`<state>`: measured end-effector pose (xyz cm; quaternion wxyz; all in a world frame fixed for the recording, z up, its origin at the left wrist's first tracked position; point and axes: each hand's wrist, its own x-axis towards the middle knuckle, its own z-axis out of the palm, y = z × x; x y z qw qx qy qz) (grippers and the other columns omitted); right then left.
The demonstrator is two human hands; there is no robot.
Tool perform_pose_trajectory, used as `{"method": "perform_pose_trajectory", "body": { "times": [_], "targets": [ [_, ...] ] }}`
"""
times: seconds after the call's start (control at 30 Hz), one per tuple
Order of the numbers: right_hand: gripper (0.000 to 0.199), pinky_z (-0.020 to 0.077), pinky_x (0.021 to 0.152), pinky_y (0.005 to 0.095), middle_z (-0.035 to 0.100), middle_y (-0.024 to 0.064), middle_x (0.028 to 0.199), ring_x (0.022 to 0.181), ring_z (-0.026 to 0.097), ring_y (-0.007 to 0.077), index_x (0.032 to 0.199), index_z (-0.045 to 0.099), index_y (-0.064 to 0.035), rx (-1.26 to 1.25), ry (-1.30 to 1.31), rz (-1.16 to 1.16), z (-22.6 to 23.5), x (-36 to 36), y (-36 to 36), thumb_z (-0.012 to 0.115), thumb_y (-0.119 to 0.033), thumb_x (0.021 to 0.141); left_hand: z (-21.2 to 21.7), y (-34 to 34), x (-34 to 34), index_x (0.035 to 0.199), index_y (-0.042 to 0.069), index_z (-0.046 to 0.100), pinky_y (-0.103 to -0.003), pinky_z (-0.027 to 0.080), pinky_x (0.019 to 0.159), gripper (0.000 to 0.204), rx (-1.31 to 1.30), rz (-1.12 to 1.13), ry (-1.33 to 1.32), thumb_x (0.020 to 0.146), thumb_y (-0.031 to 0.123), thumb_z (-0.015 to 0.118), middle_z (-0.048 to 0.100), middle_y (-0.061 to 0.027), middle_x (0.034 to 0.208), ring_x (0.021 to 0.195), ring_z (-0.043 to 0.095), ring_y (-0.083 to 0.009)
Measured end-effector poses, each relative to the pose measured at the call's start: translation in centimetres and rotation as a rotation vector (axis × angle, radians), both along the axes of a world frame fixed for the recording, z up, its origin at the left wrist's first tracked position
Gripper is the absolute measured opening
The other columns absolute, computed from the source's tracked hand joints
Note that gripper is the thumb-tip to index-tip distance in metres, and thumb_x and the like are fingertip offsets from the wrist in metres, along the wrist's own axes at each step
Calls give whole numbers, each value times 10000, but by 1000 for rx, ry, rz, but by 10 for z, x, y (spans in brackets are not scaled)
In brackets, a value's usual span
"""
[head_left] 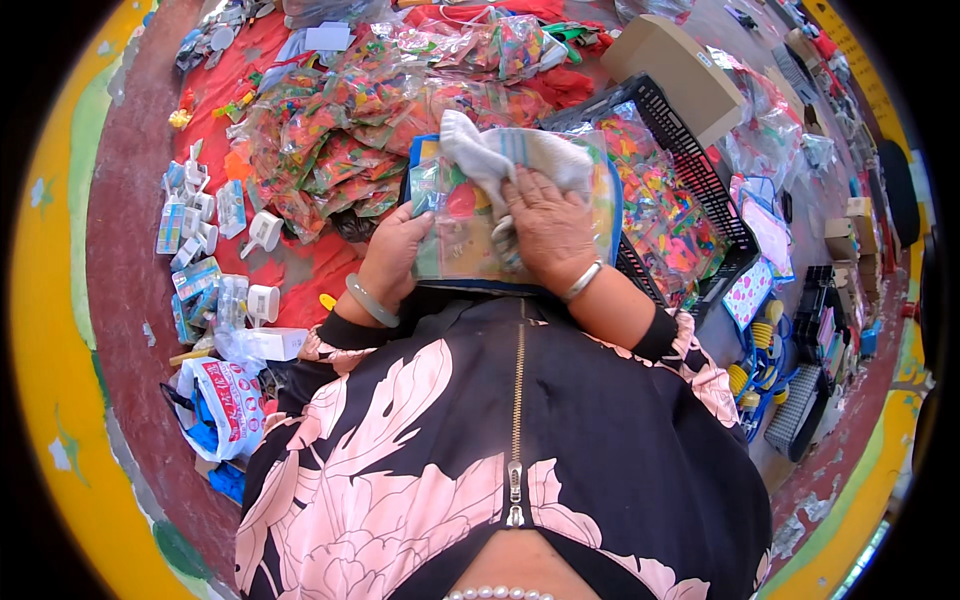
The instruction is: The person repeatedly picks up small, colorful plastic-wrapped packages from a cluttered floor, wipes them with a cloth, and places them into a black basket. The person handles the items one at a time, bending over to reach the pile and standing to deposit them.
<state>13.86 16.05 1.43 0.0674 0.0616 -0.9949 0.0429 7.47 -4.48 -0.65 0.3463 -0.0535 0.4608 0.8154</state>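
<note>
In front of my body is a flat rectangular packet [455, 255] with a clear front, coloured printing and blue edges. My left hand [398, 248] grips its left edge, thumb on top and fingers mostly hidden beneath. A whitish cloth [555, 152] with pale blue stripes lies bunched over the packet's upper middle. My right hand [550, 228] presses down on that cloth, its fingers bent over the folds, and part of the cloth shows below the fingertips. The packet's underside is hidden.
Bags of colourful small pieces [340, 150] are heaped on red sheeting beyond my left hand. A black crate [690, 130] with more bags stands close on the right, a cardboard box [672, 75] behind it. White boxed items [262, 232] and a plastic bag [222, 400] lie left.
</note>
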Motion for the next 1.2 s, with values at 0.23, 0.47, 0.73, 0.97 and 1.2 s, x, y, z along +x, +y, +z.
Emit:
{"method": "perform_pose_trajectory", "body": {
  "times": [0.23,0.47,0.73,0.97,1.2],
  "targets": [
    [355,404,982,390,528,218,1254,1158,504,335,1153,588,16,-106,131,-276,-3,13,72,479,-58,823,5,-4,-1,1122,-8,534,-332,534,751,226,6,-33,-23,929,56,435,639,-110,978,839,641,-192],
    [213,509,791,353,680,124,973,907,650,268,930,715,-105,-400,107,-632,10,34,187,535,-118,816,28,-7,-19,1086,7,573,-331,535,742,226,36,-80,30,950,125,437,652,-128,985,834,652,-195],
    [367,502,727,373,681,124,855,818,654,285,986,685,-78,-383,-46,-275,48,-34,149,619,-384,796,12,0,-80,1058,18,577,-296,557,646,322,-86,-103,-135,983,292,426,673,-86,899,744,660,-172],
    [216,482,686,365,638,125,847,775,620,289,922,655,-68,-273,-242,-174,44,-59,132,630,-228,779,25,13,-80,1072,-23,573,-292,540,724,228,-76,-204,-92,948,153,497,660,-95,948,784,655,-157],
    [110,454,650,357,575,136,762,712,580,281,849,569,-18,-369,-32,66,84,-23,140,607,-108,799,53,10,-60,1086,-11,612,-246,515,642,218,-65,-78,216,895,81,562,655,-54,861,725,626,-111]
  ]
}}
